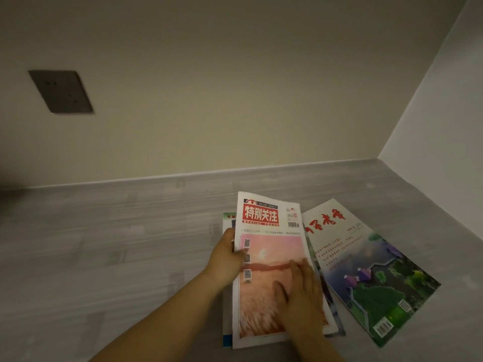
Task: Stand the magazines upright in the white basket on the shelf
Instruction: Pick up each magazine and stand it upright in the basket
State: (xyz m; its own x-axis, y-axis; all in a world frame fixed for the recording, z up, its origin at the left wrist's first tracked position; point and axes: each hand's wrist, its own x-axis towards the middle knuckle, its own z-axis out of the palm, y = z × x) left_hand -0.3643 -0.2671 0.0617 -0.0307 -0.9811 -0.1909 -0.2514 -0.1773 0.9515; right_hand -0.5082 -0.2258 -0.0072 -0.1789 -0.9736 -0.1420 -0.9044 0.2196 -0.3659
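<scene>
magazines: three visible | left hand (226,259) grips top magazine (271,267) | right hand (300,296) flat, spread

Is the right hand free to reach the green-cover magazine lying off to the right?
Probably yes: the right hand lies flat on the red-title magazine, and the green-cover magazine lies right beside it with nothing on top.

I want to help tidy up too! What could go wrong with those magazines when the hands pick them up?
The left hand grips only the edge of the top magazine, so it may flop or bend when lifted. The right hand lies flat on its cover and holds nothing, so the magazines underneath might slide apart. The green magazine lies off to the side and could be forgotten. No basket is in view.
</scene>
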